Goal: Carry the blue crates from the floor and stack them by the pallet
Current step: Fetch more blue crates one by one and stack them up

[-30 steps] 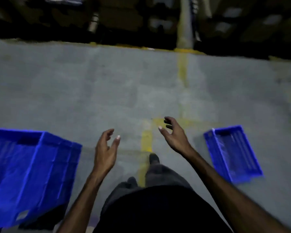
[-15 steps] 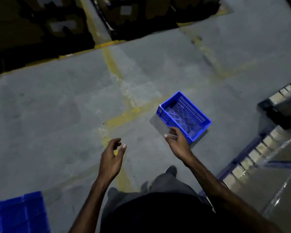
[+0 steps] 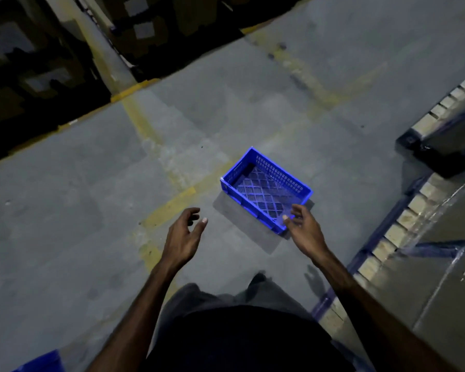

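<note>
now both hands are empty, fingers spread: left hand over bare floor, right hand above the near corner of the blue crate at frame centre. reaching step; next likely needs gripping both rims.

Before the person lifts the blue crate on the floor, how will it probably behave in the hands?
The blue crate looks empty with perforated walls, so it is probably light. Its moulded plastic rim suggests it stays stiff. Low and flat-bottomed, it seems unlikely to tip.
</note>
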